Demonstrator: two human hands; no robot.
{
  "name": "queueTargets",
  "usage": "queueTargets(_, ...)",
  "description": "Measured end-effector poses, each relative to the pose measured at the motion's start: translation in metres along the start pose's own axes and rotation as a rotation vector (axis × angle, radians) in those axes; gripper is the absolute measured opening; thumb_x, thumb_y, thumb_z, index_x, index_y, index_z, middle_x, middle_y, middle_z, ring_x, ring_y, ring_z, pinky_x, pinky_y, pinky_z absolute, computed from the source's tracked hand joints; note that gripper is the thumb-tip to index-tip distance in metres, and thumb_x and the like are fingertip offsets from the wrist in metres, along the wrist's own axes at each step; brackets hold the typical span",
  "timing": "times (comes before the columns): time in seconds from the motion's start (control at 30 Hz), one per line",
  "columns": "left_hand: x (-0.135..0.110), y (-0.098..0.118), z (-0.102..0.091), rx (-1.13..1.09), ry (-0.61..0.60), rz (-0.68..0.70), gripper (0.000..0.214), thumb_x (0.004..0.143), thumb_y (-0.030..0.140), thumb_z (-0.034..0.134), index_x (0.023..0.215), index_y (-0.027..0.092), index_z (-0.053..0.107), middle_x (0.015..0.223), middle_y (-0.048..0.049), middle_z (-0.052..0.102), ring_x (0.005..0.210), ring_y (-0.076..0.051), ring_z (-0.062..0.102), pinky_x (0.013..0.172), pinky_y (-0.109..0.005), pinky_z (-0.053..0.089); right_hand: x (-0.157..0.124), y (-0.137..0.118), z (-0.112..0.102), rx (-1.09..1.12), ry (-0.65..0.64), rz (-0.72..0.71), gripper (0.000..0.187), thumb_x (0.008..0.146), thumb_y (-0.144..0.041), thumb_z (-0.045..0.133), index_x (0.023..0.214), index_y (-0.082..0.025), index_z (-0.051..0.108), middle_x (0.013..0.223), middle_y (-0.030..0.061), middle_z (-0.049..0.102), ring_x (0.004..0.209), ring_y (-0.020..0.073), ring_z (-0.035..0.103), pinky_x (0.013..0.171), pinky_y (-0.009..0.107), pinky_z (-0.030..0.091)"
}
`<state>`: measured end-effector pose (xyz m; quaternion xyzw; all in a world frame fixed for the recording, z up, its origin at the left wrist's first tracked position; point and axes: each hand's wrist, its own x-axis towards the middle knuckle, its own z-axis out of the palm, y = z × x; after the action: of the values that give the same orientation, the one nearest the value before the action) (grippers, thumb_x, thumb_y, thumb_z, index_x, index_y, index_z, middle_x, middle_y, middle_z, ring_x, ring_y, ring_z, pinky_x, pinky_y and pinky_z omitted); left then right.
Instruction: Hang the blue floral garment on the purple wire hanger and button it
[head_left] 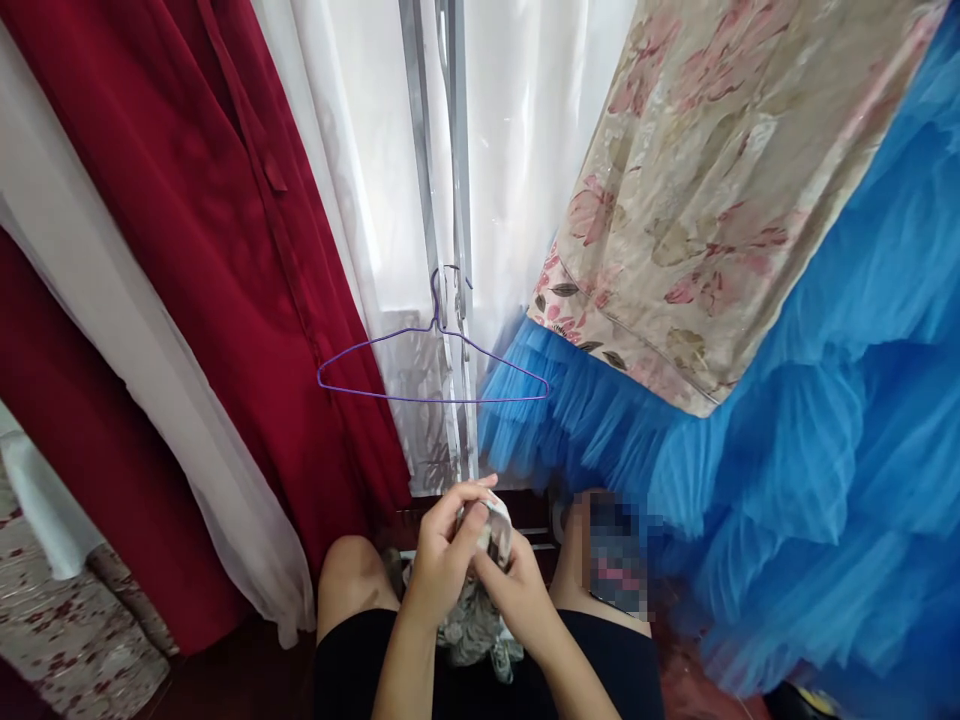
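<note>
A bunched piece of pale patterned cloth (pixel 472 625) hangs down between my knees, its kind hidden by the folds. My left hand (pixel 450 535) grips its upper edge, thumb and fingers pinched together on it. From the other side my right hand (pixel 514 580) also holds the cloth, close against the left hand. A light rim of the fabric (pixel 499 520) shows between the fingers. Beyond my hands, a purple wire hanger (pixel 431 397) hangs from a grey metal strip (pixel 424 140) with nothing on it.
Red curtains (pixel 232 300) and white sheer fabric (pixel 142 330) hang at the left. On the right, a floral cloth (pixel 675 220) hangs over blue ruffled tulle (pixel 810 430). A blurred, pixelated dark object (pixel 619 560) rests on my right thigh.
</note>
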<state>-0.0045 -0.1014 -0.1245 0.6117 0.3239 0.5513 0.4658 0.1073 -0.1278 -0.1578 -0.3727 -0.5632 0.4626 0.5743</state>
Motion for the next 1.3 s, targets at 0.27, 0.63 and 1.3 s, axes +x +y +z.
queueTargets(0.27, -0.03, -0.058, -0.017, 0.037, -0.452, -0.242, 0.069, 0.087, 0.062, 0.062, 0.144, 0.025, 0.052, 0.132, -0.0158, 0.063, 0.124, -0.033, 0.06, 0.109, -0.051, 0.044, -0.023, -0.014, -0.06, 0.179, 0.048, 0.345, 0.043, 0.08, -0.06, 0.071, 0.089, -0.019, 0.072, 0.083, 0.0062, 0.069, 0.079, 0.0246, 0.064, 0.075, 0.034, 0.052)
queueTargets(0.63, -0.006, -0.042, -0.077, 0.78, -0.357, 0.095, 0.028, 0.088, 0.04, 0.066, 0.067, 0.022, 0.064, 0.069, -0.0034, 0.064, 0.099, -0.028, 0.066, 0.105, -0.045, 0.048, 0.089, -0.054, -0.19, -0.28, 0.343, -0.01, 0.024, 0.062, -0.038, 0.06, 0.051, -0.019, 0.049, 0.05, -0.0021, 0.041, 0.053, 0.0118, 0.033, 0.049, 0.027, 0.026)
queueTargets(1.3, 0.007, 0.007, -0.165, 0.768, -0.135, 0.002, 0.034, 0.096, 0.048, 0.052, 0.082, 0.018, 0.062, 0.08, -0.0029, 0.057, 0.081, -0.019, 0.053, 0.079, -0.031, 0.043, 0.248, -0.114, -0.119, -0.306, -0.387, 0.274, 0.046, 0.066, -0.053, 0.086, 0.056, -0.019, 0.057, 0.049, -0.0004, 0.054, 0.045, 0.0112, 0.046, 0.042, 0.024, 0.039)
